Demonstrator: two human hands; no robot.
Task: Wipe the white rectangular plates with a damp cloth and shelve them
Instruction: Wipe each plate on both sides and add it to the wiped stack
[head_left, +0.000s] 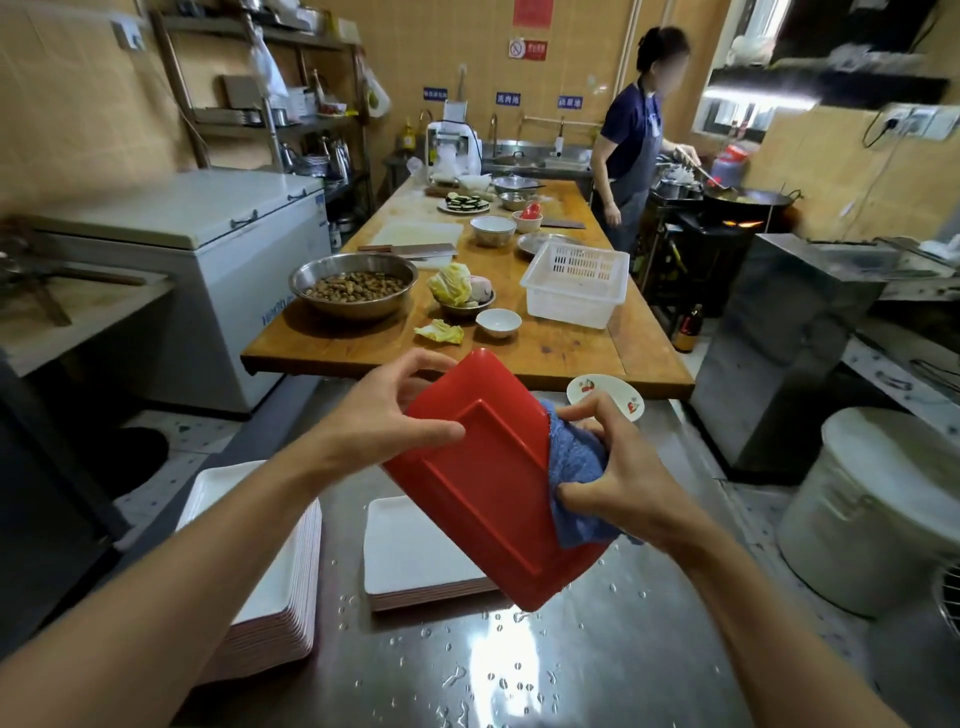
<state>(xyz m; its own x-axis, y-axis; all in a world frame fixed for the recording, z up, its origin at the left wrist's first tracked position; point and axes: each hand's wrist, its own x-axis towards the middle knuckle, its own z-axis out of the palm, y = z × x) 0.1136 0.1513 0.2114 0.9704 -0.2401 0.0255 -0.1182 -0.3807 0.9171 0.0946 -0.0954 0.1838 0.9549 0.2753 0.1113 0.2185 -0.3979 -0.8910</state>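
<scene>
My left hand (387, 410) grips the upper left edge of a rectangular plate (488, 493) held tilted above the steel table, its red underside facing me. My right hand (618, 467) clutches a blue damp cloth (574, 483) against the plate's right edge. Below it on the wet steel table (571, 670) lies a short stack of white rectangular plates (410, 556). A taller stack of the same plates (275, 582) stands at the left edge of the table.
A small white dish with red cherries (605, 397) sits beyond the plate. The wooden table (561, 348) carries a metal bowl of peanuts (353, 283), a white basket (574, 283) and bowls. A person (631, 156) cooks at a wok at the right. A white bucket (878, 509) stands right.
</scene>
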